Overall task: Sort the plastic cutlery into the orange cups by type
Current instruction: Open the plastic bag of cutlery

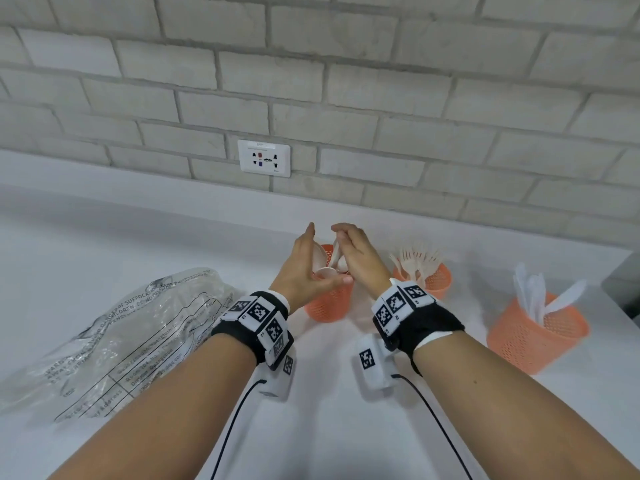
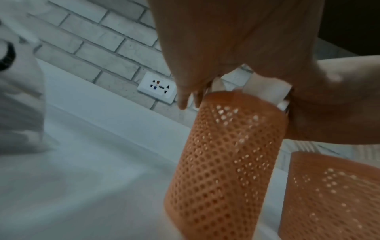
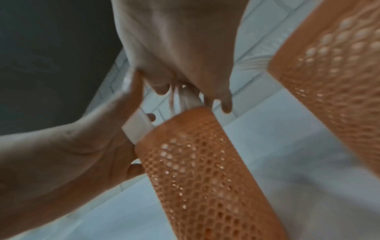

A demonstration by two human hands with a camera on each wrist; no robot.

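The right hand (image 1: pixel 360 258) hangs over the leftmost orange cup (image 1: pixel 329 303), fingers curled down and pinching a bunch of white plastic spoons (image 1: pixel 334 261) by their handles; the bowls point down into the cup's mouth. In the right wrist view the spoon handles (image 3: pixel 185 99) run from between the fingers (image 3: pixel 226 104) to the cup's rim (image 3: pixel 185 116). The left hand (image 1: pixel 304 268) stands just beside it on the cup's left, fingers straight and spread, palm turned toward the spoons, thumb reaching across the near rim. Whether that palm touches the spoons, I cannot tell.

3 orange mesh cups stand in a row on the white counter (image 1: pixel 173 230). The middle cup (image 1: pixel 433 282), just right of the right wrist, holds pale forks (image 1: pixel 417 259) with tines up. The right cup (image 1: pixel 533 337), well apart toward the counter's edge, holds white knives (image 1: pixel 540 296).

A crumpled clear plastic bag (image 1: pixel 121 337) with black printed warning text lies on the counter to the left of the left forearm. A white wall socket (image 1: pixel 264 158) sits in the grey brick wall (image 1: pixel 381 98) behind the cups. Both wrists wear black bands with black-and-white marker tags.
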